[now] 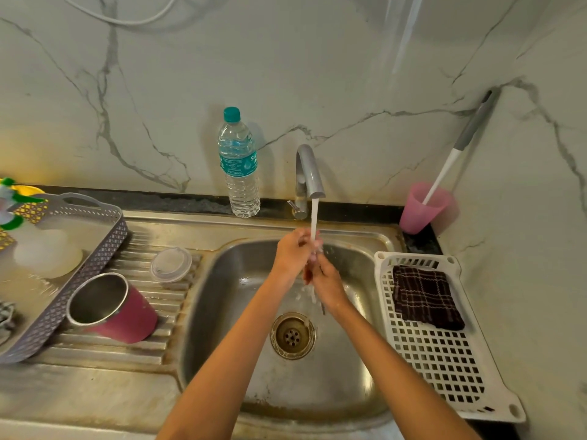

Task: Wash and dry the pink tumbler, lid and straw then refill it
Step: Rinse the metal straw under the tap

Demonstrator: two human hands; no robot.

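- Fingers (301,239) of left hand (290,254) curled under the water stream (314,217); whether they hold anything, cannot tell.
- Right hand (327,285) meets the left; grip blurred, cannot tell.

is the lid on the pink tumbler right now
No, the lid lies on the ridged drainboard beside the tumbler, whose mouth is uncovered.

Home kitchen: steel sink (222,328) with ribbed drainboard (158,300), tap (309,173) running onto the fingers (298,238), marble backsplash (158,90) beyond them, bottle (238,166) up-left, rack (444,369) with cloth (425,296) right of them, cup (422,211) with brush (444,173) far right, tray (95,249) far left.
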